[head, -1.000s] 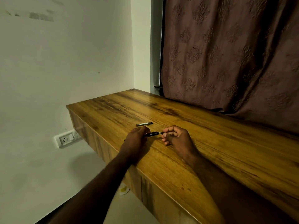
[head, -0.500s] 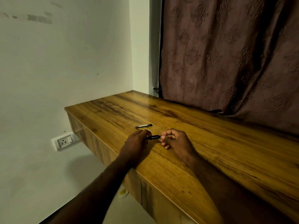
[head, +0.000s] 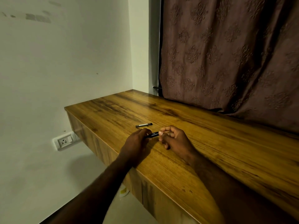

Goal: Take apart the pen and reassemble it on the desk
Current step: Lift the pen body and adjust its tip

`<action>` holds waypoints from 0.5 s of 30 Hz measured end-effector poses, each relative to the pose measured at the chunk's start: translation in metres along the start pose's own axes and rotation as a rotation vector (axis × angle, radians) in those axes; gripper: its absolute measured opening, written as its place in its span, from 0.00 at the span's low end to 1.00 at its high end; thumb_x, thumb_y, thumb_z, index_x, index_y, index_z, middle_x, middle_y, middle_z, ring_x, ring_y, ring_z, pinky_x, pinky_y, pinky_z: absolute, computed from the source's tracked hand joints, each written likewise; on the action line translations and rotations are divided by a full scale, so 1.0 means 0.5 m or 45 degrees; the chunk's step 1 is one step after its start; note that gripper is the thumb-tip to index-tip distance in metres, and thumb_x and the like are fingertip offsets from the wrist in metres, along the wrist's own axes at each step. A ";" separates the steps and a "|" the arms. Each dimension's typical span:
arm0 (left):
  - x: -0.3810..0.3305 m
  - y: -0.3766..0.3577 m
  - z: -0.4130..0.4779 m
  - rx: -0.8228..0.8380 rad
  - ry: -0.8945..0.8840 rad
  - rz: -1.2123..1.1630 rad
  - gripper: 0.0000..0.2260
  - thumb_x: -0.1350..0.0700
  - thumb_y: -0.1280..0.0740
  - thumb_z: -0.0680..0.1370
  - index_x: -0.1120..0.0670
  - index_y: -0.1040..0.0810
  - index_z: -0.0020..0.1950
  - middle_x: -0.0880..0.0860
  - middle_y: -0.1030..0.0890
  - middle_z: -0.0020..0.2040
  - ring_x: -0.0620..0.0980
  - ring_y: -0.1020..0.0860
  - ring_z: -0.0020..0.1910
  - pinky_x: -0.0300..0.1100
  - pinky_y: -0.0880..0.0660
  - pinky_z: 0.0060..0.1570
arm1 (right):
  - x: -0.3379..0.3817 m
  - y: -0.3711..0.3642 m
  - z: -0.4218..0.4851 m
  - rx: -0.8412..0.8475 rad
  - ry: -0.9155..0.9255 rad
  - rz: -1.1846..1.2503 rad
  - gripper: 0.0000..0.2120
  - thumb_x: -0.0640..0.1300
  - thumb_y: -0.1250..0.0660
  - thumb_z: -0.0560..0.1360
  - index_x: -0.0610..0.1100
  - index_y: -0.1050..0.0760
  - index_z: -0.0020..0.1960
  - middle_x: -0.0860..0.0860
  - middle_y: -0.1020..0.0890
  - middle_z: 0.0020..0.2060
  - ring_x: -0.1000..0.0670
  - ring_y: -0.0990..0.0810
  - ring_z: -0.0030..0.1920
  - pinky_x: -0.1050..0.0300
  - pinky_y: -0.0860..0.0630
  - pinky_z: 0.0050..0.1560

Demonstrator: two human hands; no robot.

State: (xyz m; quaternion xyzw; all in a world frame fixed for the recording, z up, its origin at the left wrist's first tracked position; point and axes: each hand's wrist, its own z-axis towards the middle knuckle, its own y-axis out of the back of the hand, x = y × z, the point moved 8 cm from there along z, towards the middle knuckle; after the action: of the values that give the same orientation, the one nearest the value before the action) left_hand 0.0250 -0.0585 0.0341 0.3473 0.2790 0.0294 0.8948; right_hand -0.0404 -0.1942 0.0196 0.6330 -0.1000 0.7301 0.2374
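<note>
A black pen barrel [head: 153, 134] is held just above the wooden desk [head: 226, 151], between my two hands. My left hand [head: 137, 143] grips its left end, fingers curled over it. My right hand [head: 174, 139] pinches the barrel's right end with thumb and forefinger, the other fingers folded under. A separate pen part [head: 144, 125], dark with a pale middle band, lies flat on the desk just beyond my hands, touching neither. Whether a refill or tip sits between my right fingers is hidden.
The desk's left edge drops off near my left wrist. A patterned brown curtain [head: 234, 54] hangs along the back of the desk. A wall socket [head: 64, 140] sits on the white wall below the desk, and a small pale object [head: 123, 191] lies on the floor.
My right hand has closed in on the barrel; the thin tip seen sticking out a second ago is now covered by my fingers. The loose part has stayed put.
</note>
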 end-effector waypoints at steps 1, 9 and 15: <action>0.001 0.000 0.000 0.001 -0.001 0.004 0.08 0.60 0.34 0.75 0.50 0.25 0.52 0.52 0.20 0.46 0.48 0.23 0.42 0.44 0.25 0.40 | -0.002 -0.003 0.001 0.031 0.003 0.042 0.05 0.40 0.33 0.76 0.40 0.23 0.51 0.45 0.18 0.36 0.55 0.27 0.25 0.62 0.30 0.26; 0.025 0.026 -0.004 -0.114 0.245 -0.150 0.03 0.51 0.33 0.75 0.47 0.21 0.44 0.46 0.19 0.37 0.42 0.21 0.35 0.39 0.24 0.35 | -0.024 0.066 0.014 -0.238 -0.143 0.455 0.05 0.42 0.35 0.77 0.40 0.24 0.49 0.41 0.18 0.41 0.51 0.22 0.32 0.59 0.32 0.28; 0.036 0.011 -0.003 0.042 0.450 -0.356 0.07 0.59 0.32 0.75 0.48 0.20 0.40 0.49 0.17 0.36 0.45 0.19 0.35 0.41 0.23 0.35 | -0.014 0.060 0.017 -0.372 -0.149 0.663 0.07 0.44 0.38 0.79 0.41 0.27 0.53 0.41 0.18 0.44 0.45 0.16 0.43 0.54 0.23 0.38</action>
State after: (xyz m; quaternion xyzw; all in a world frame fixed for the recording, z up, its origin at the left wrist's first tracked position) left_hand 0.0399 -0.0489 0.0281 0.3092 0.4772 -0.0389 0.8217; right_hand -0.0463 -0.2255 0.0189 0.5862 -0.3763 0.7066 0.1245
